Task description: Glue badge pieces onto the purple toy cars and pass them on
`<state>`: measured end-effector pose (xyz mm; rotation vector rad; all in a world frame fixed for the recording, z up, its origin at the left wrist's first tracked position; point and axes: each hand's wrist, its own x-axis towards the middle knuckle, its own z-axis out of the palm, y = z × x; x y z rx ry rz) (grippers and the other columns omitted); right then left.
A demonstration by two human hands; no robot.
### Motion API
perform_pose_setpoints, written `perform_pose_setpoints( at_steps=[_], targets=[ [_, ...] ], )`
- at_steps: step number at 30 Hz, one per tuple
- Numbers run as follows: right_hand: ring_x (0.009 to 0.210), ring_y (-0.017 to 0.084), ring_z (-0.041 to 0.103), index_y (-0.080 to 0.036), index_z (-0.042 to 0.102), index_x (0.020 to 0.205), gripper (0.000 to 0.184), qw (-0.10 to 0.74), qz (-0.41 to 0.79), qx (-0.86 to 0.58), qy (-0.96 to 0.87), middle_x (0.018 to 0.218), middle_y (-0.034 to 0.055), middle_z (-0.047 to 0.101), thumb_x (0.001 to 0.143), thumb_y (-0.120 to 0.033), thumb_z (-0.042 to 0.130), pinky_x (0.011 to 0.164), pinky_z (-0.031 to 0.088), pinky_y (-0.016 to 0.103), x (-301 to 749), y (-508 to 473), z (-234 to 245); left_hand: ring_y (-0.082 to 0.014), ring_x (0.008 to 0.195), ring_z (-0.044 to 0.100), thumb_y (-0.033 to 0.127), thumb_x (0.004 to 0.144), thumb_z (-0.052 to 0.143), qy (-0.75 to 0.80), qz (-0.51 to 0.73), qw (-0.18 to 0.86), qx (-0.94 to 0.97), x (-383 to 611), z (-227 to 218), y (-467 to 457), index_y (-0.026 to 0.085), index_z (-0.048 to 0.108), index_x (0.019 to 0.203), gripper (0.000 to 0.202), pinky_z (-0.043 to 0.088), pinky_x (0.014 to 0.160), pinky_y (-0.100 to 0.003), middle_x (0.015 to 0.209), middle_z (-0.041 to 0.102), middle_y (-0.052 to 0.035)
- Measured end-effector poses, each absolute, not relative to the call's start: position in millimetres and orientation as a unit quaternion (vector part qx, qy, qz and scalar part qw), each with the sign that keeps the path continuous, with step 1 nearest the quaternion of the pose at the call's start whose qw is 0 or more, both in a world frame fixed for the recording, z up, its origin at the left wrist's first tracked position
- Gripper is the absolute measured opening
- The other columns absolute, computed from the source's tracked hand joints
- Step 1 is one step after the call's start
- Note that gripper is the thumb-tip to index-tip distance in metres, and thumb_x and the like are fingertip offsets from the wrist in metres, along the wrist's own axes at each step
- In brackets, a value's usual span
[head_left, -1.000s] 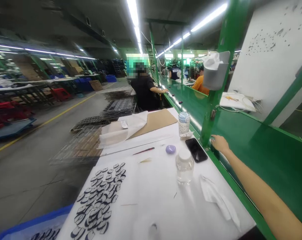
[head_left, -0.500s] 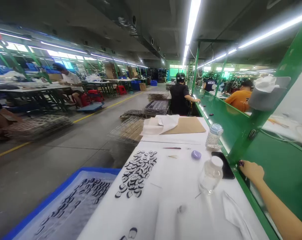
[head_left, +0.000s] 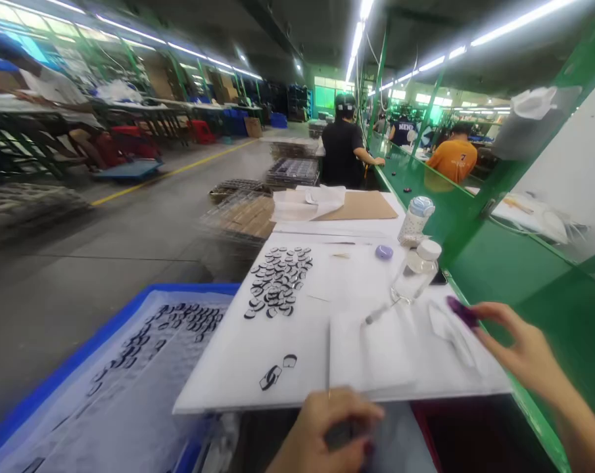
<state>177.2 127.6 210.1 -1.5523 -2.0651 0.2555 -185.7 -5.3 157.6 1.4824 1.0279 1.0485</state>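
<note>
My right hand (head_left: 519,341) pinches a small dark purple piece (head_left: 462,311) between thumb and fingers, over the right edge of the white table (head_left: 218,387). At the table's front edge is my left hand (head_left: 331,427), somewhat blurred, with its fingers bent and a gap between thumb and forefinger. A dark reddish spot shows at its thumb tip; what it is I cannot make out. A white pad (head_left: 366,355) lies just beyond this hand, with a thin pen-like tool (head_left: 376,314) on it. Two or three black-rimmed pieces (head_left: 271,377) lie left of the pad.
Many similar black-rimmed pieces (head_left: 277,282) are spread farther back on the table. A clear bottle (head_left: 415,272), a dotted bottle (head_left: 415,220) and a purple case (head_left: 384,251) stand at right. A green conveyor (head_left: 425,190) runs alongside. At left is a blue-rimmed tray (head_left: 149,292).
My right hand has come from the green conveyor's edge toward the table with the purple piece. My left hand has entered at the bottom. The view has tilted down.
</note>
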Motion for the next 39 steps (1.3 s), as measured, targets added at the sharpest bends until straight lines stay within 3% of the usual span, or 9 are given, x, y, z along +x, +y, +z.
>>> perform_pose_setpoints(
  at_steps=[2,5,9,14,19,24,33,36,39],
  targets=[
    [0.107,0.024,0.066,-0.025,0.058,0.119,0.026,0.247,0.171,-0.432,-0.850,0.116,0.0088,0.068,0.093,-0.030,0.055,0.090,0.056,0.037,125,110,210,-0.0271,0.112,0.066,0.017,0.083,0.066,0.464,0.446,0.347,0.682,-175,164,11,0.029,0.069,0.118,0.036,0.055,0.101,-0.042,0.118,0.070,-0.0075],
    [0.102,0.019,0.065,-0.023,0.056,0.117,0.026,0.194,0.253,-0.330,-0.888,0.111,0.0075,0.067,0.093,-0.015,0.050,0.089,0.055,0.035,66,100,207,-0.0286,0.123,0.060,0.012,0.080,0.068,0.477,0.404,0.221,0.748,-164,168,31,0.022,0.054,0.139,0.062,0.053,0.105,-0.046,0.137,0.061,-0.0111],
    [0.098,0.019,0.066,-0.023,0.060,0.109,0.016,0.178,0.335,-0.334,-0.863,0.106,0.0044,0.070,0.093,-0.023,0.058,0.086,0.055,0.034,42,106,205,-0.0222,0.114,0.065,0.007,0.090,0.057,0.470,0.404,0.157,0.769,-158,159,34,0.021,0.053,0.138,0.051,0.058,0.098,-0.038,0.128,0.066,-0.0090],
    [0.100,0.021,0.068,-0.023,0.061,0.110,0.022,0.331,0.355,-0.407,-0.773,0.106,0.0034,0.070,0.091,-0.032,0.064,0.089,0.056,0.034,20,118,200,-0.0222,0.097,0.069,0.012,0.092,0.059,0.542,0.467,0.042,0.697,-141,147,16,0.019,0.059,0.126,0.035,0.062,0.085,-0.037,0.111,0.069,-0.0103],
    [0.106,0.024,0.066,-0.022,0.061,0.090,0.020,0.285,0.450,-0.359,-0.766,0.093,0.0029,0.068,0.100,-0.034,0.049,0.094,0.051,0.040,5,122,204,-0.0238,0.098,0.068,0.025,0.070,0.087,0.510,0.382,0.184,0.748,-148,163,13,0.019,0.059,0.126,0.063,0.062,0.087,-0.037,0.125,0.062,-0.0122],
    [0.099,0.017,0.062,-0.026,0.064,0.100,0.014,0.440,0.534,-0.270,-0.669,0.098,0.0032,0.062,0.100,-0.026,0.050,0.084,0.049,0.030,27,105,213,-0.0289,0.131,0.052,0.016,0.066,0.087,0.481,0.302,0.252,0.784,-166,178,33,0.024,0.060,0.127,0.066,0.050,0.108,-0.045,0.142,0.054,-0.0096],
    [0.056,0.013,0.035,-0.021,0.049,0.072,0.038,0.439,0.626,-0.226,-0.604,0.061,-0.0025,0.038,0.087,-0.053,0.063,0.053,0.028,0.028,29,91,196,-0.0309,0.104,0.068,0.025,0.060,0.079,0.489,0.411,0.192,0.745,-149,165,41,0.016,0.061,0.120,0.063,0.059,0.090,-0.048,0.119,0.070,-0.0130],
    [0.051,0.011,0.033,-0.019,0.043,0.062,0.042,0.548,0.546,-0.201,-0.602,0.053,-0.0032,0.033,0.095,-0.043,0.054,0.054,0.027,0.029,27,91,196,-0.0310,0.102,0.069,0.027,0.060,0.077,0.488,0.427,0.182,0.739,-146,163,42,0.017,0.063,0.118,0.060,0.060,0.087,-0.048,0.117,0.071,-0.0130],
    [0.052,0.011,0.032,-0.019,0.046,0.060,0.037,0.467,0.565,-0.266,-0.626,0.054,-0.0031,0.035,0.093,-0.030,0.060,0.052,0.024,0.029,28,91,194,-0.0301,0.098,0.071,0.026,0.059,0.076,0.496,0.438,0.181,0.728,-145,165,43,0.016,0.064,0.115,0.058,0.061,0.084,-0.047,0.115,0.073,-0.0128]
  ],
)
